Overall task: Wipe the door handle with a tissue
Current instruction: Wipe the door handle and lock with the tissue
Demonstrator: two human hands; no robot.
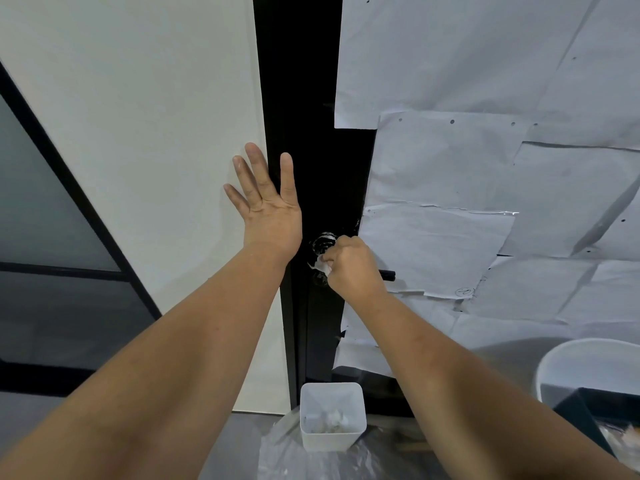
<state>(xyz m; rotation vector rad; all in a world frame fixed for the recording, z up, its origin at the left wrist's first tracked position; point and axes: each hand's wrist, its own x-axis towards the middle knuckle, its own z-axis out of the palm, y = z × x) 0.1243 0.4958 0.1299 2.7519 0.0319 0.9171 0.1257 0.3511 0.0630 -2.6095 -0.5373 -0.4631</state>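
Wiping is underway, I'd say: the right hand (353, 266) has its fingers clamped on a crumpled tissue (322, 266), pressed at the door handle (323, 244) on the black door; its far end pokes out right of the fist. Left hand (265, 199) lies flat, fingers spread. Below, a white bin (331, 415) holds crumpled tissues, so disposal remains

Door handle (388, 274) mostly hidden behind right hand (353, 266), only a black tip shows right of the wrist. Tissue (323, 264) mostly buried in the fist. Lock area dark, detail unreadable. White tub (588, 362) cut off at right edge; bin (331, 415) contents unclear.
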